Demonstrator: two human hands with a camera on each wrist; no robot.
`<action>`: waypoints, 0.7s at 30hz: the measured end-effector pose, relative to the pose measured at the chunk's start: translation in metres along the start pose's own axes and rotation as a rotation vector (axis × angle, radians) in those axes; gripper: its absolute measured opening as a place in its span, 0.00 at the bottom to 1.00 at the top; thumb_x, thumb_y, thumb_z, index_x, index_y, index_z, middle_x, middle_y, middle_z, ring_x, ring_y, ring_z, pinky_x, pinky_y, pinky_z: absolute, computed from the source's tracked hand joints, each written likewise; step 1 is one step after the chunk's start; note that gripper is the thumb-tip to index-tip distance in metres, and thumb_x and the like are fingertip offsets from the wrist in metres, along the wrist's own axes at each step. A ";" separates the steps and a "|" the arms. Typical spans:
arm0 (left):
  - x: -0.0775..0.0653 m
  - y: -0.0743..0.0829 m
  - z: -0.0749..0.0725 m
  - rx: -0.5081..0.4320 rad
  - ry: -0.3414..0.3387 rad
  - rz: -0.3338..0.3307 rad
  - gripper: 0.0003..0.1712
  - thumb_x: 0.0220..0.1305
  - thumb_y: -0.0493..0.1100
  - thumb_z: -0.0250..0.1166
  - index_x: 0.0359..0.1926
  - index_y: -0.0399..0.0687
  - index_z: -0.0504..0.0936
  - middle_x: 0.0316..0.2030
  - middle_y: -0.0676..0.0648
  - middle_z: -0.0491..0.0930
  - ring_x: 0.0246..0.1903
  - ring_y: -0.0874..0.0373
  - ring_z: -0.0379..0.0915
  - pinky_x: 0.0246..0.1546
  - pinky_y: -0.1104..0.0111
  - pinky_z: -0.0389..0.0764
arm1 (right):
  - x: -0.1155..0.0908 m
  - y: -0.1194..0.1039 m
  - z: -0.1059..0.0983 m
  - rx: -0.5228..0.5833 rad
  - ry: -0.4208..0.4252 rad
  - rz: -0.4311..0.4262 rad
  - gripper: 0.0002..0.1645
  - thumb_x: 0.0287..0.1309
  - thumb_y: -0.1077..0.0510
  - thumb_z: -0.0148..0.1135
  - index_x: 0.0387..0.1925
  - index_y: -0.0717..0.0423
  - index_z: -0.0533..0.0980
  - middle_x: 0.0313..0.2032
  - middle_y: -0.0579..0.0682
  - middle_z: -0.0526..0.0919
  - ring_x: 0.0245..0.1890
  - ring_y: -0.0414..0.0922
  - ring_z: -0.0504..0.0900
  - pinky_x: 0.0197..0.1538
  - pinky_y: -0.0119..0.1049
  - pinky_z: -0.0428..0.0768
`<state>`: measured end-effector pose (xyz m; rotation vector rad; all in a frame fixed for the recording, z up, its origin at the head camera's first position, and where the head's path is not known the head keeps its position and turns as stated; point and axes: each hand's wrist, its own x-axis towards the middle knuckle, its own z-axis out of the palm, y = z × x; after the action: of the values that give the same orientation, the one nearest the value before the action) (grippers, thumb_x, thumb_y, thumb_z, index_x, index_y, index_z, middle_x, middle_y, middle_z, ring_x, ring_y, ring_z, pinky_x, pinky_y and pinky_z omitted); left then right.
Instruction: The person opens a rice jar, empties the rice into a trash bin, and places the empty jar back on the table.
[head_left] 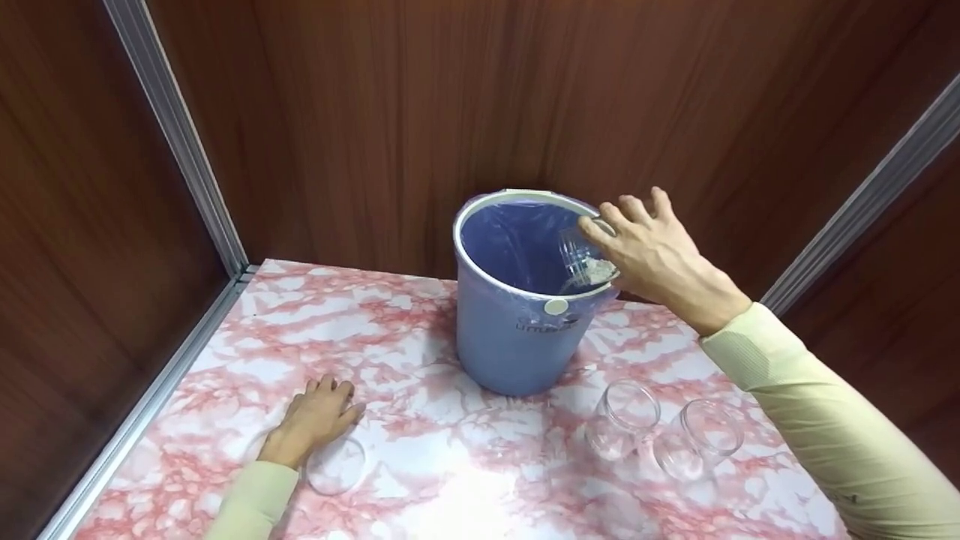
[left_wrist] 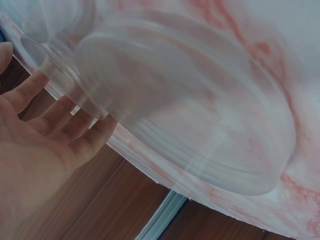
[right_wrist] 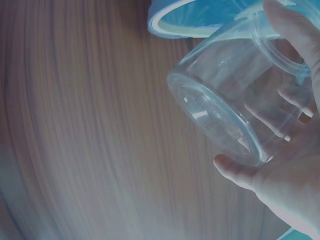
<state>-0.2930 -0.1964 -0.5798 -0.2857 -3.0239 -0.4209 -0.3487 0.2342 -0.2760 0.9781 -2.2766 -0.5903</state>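
Observation:
My right hand [head_left: 649, 251] holds a clear jar [right_wrist: 220, 100] over the right rim of a blue bin [head_left: 517, 337]. The jar is tilted, its mouth towards the bin, and some whitish material [head_left: 598, 271] shows at it in the head view. Around the jar's side, the fingers [right_wrist: 295, 30] of that hand are spread. My left hand [head_left: 313, 420] is low at the table's left, fingers loosely bent, beside a clear round lid-like piece [head_left: 336, 466]. In the left wrist view, its fingertips touch or overlap the edge of clear round pieces [left_wrist: 200, 100]; which, I cannot tell.
Two more clear jars [head_left: 621, 421] stand on the right of the red-and-white marbled table [head_left: 405, 330]. A translucent liner [head_left: 495, 232] lines the bin, which stands near the brown back wall [head_left: 337, 135]. Metal profiles [head_left: 180, 127] run along the corners.

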 end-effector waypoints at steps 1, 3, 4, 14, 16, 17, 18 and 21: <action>0.000 0.000 0.000 -0.002 -0.007 -0.002 0.21 0.63 0.58 0.55 0.46 0.47 0.76 0.42 0.41 0.70 0.42 0.42 0.67 0.33 0.48 0.73 | 0.001 0.000 0.000 -0.006 0.004 -0.003 0.46 0.26 0.52 0.77 0.55 0.51 0.67 0.46 0.59 0.72 0.49 0.60 0.68 0.53 0.65 0.60; 0.001 0.000 -0.001 0.003 -0.015 -0.003 0.21 0.63 0.58 0.55 0.45 0.48 0.76 0.42 0.41 0.70 0.42 0.42 0.67 0.33 0.48 0.73 | 0.002 -0.001 0.000 -0.021 0.015 -0.008 0.41 0.33 0.56 0.73 0.55 0.51 0.68 0.47 0.59 0.72 0.50 0.61 0.68 0.53 0.65 0.59; 0.001 0.000 0.000 0.003 -0.017 -0.004 0.21 0.63 0.59 0.54 0.44 0.48 0.76 0.42 0.41 0.70 0.42 0.42 0.67 0.33 0.48 0.73 | 0.003 -0.002 0.000 -0.030 0.021 -0.012 0.39 0.35 0.58 0.71 0.55 0.50 0.68 0.47 0.60 0.72 0.51 0.61 0.68 0.53 0.65 0.59; 0.001 -0.001 0.002 -0.001 -0.003 -0.008 0.21 0.63 0.60 0.54 0.43 0.48 0.75 0.40 0.42 0.70 0.41 0.41 0.67 0.31 0.48 0.73 | 0.008 -0.006 0.003 -0.125 0.052 -0.066 0.38 0.40 0.66 0.65 0.58 0.48 0.68 0.51 0.61 0.72 0.53 0.61 0.67 0.53 0.66 0.59; 0.001 -0.001 0.001 0.003 -0.004 -0.006 0.21 0.63 0.59 0.54 0.43 0.48 0.75 0.40 0.41 0.70 0.41 0.41 0.67 0.31 0.48 0.73 | 0.008 -0.007 0.003 -0.154 0.040 -0.084 0.41 0.38 0.67 0.67 0.60 0.48 0.67 0.54 0.61 0.71 0.55 0.62 0.66 0.55 0.66 0.59; 0.001 0.000 0.001 0.004 -0.003 -0.003 0.21 0.63 0.59 0.54 0.43 0.47 0.75 0.40 0.41 0.70 0.41 0.41 0.67 0.31 0.48 0.73 | 0.009 -0.007 0.004 -0.168 0.033 -0.095 0.42 0.38 0.67 0.67 0.60 0.48 0.67 0.55 0.62 0.70 0.55 0.62 0.65 0.55 0.66 0.59; 0.001 -0.001 0.001 0.007 -0.001 -0.001 0.21 0.63 0.59 0.55 0.43 0.47 0.75 0.40 0.41 0.70 0.41 0.40 0.67 0.31 0.47 0.72 | 0.009 -0.008 0.004 -0.181 0.026 -0.105 0.44 0.37 0.67 0.68 0.61 0.48 0.66 0.55 0.62 0.70 0.56 0.63 0.65 0.56 0.66 0.58; 0.001 -0.001 0.001 0.009 0.001 0.002 0.22 0.63 0.59 0.55 0.44 0.46 0.75 0.41 0.40 0.70 0.41 0.40 0.67 0.31 0.47 0.73 | 0.011 -0.011 0.004 -0.220 0.001 -0.130 0.45 0.38 0.65 0.69 0.62 0.48 0.65 0.57 0.62 0.69 0.58 0.63 0.63 0.57 0.65 0.58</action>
<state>-0.2940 -0.1970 -0.5807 -0.2884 -3.0235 -0.4069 -0.3522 0.2196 -0.2812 1.0204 -2.1045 -0.8753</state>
